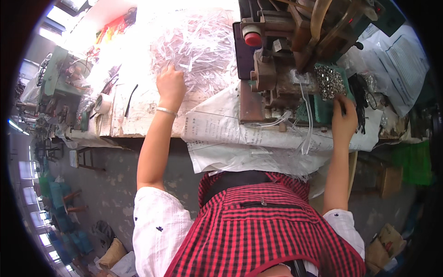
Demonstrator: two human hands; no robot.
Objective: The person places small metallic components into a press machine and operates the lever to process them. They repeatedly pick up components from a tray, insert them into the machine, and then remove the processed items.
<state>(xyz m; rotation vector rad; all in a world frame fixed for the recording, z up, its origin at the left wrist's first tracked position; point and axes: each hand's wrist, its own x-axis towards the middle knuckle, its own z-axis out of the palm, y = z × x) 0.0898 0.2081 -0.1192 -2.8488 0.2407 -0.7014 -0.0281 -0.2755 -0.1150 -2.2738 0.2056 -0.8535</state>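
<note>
My left hand (171, 86) is at the near left edge of a heaped pile of clear plastic strips (198, 46). Its fingers are curled in, and whatever they hold is hidden. On the right, my right hand (345, 117) reaches to a green tray (326, 111) with many small shiny metal parts (329, 82). Thumb and fingertips come together at the near edge of these parts; anything between them is too small to name. Between my hands stands a bench machine (265, 71) with a red button (253, 39). One clear strip (308, 111) hangs from its working spot over the table edge.
White printed sheeting (217, 122) covers the table's front edge, with loose clear strips (272, 121) on it. Black cords (359, 99) and plastic bags (392, 64) lie right of the tray. A tape roll (102, 103) and a thin black piece (131, 100) lie left.
</note>
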